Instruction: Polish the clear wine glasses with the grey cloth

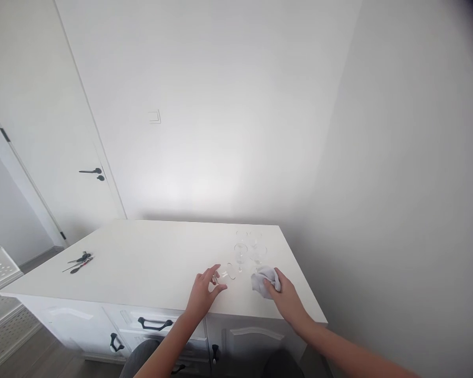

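My left hand (207,290) is curled around the bowl of a clear stemmed glass (225,273), tilted sideways so its round foot points right. In my right hand (286,294) is a crumpled pale grey cloth (264,281), gripped between thumb and fingers. The cloth is to the right of the held glass and apart from it. Just behind both hands, several other clear glasses stand on the white countertop (161,262), among them a stemmed glass (240,253). Their transparent edges are faint against the white surface.
Several dark-handled utensils (81,261) lie at the counter's left end. White cabinet fronts with a black drawer handle (155,323) are below the front edge. A white wall rises behind, with a door handle (90,171) at left. A white perforated rack (2,268) stands at lower left.
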{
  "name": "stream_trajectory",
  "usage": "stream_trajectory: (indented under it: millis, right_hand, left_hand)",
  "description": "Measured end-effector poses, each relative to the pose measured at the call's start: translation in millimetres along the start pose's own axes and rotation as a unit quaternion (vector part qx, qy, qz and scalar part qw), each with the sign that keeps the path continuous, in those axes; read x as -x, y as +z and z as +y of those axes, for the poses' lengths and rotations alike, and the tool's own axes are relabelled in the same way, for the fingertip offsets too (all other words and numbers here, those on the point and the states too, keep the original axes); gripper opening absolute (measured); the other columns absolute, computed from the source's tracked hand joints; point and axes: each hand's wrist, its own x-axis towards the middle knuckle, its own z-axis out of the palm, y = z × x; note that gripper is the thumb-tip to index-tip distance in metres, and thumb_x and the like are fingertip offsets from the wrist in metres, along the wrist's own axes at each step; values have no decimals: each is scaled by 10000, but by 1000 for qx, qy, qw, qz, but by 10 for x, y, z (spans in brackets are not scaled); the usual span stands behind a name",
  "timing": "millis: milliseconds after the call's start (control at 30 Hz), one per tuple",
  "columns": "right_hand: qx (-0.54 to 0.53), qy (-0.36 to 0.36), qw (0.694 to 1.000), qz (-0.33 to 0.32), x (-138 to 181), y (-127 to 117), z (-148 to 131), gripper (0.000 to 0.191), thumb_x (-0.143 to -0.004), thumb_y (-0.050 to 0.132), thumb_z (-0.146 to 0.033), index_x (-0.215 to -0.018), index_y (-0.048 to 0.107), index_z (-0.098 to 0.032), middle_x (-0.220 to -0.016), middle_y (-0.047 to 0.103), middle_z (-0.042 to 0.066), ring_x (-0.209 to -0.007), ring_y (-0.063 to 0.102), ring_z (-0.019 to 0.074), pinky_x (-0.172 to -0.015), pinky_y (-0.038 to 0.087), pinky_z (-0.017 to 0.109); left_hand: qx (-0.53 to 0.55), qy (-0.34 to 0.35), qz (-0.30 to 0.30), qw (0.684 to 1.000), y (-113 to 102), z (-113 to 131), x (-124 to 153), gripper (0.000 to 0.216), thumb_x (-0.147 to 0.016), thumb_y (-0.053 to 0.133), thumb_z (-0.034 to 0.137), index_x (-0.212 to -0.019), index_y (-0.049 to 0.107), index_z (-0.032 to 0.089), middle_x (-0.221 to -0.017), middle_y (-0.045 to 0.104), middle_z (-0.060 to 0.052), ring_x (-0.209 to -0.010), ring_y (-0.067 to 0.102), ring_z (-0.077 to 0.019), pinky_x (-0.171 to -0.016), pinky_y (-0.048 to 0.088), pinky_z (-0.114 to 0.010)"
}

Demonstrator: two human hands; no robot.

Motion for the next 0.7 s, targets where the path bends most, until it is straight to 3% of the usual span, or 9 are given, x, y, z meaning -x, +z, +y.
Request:
stream_trajectory:
  millis: [167, 267, 400, 567, 700]
  right_hand:
    - [10, -128, 992, 2, -13, 271, -199, 368, -983, 538, -541, -1017, 651, -192, -933, 719, 82, -836, 646, 237, -765, 510, 335]
    - [2, -189, 982, -25, -29, 305, -205, 266, -985, 567, -444, -1028, 685, -209, -985, 739, 79, -853, 668, 227, -783, 507, 324]
    - [13, -177, 981, -80, -40, 247, -146, 221, -988, 548, -365, -1080, 692, -225, -944, 740, 58, -801, 670, 213, -743, 507, 314]
    - [2, -222, 961, -162, 38, 132, -233, 264, -953, 521, -235, -1154, 692, -230, -1215, 664, 125, -1114, 629, 260, -980, 504, 402]
    - [-62, -114, 962, -240, 83, -12, -319, 241, -938, 530, -242, -1170, 593, -243, -1153, 656, 83, -1037, 612, 222, -965, 476, 384]
  left_hand:
    - [-52, 93, 17, 994, 97, 66, 42, 549, -859, 778, 436, -1358, 616, 274, -1030, 760, -25, -847, 676, -188, -777, 564, -337]
    - [-59, 166, 28, 984, 197, 124, 47, 555, -877, 754, 491, -1349, 604, 239, -939, 754, -15, -774, 679, -164, -707, 556, -296]
    - [-90, 246, 54, 964, 300, 163, 30, 564, -922, 690, 515, -1375, 562, 204, -883, 740, -13, -657, 648, -139, -629, 520, -274]
    - [-129, 297, 80, 943, 302, 187, 65, 557, -947, 676, 468, -1406, 537, 185, -876, 735, -37, -657, 649, -151, -617, 501, -277]
    - [-146, 320, 82, 932, 250, 243, 126, 635, -931, 706, 448, -1459, 488, 172, -880, 735, -53, -684, 664, -167, -621, 499, -291]
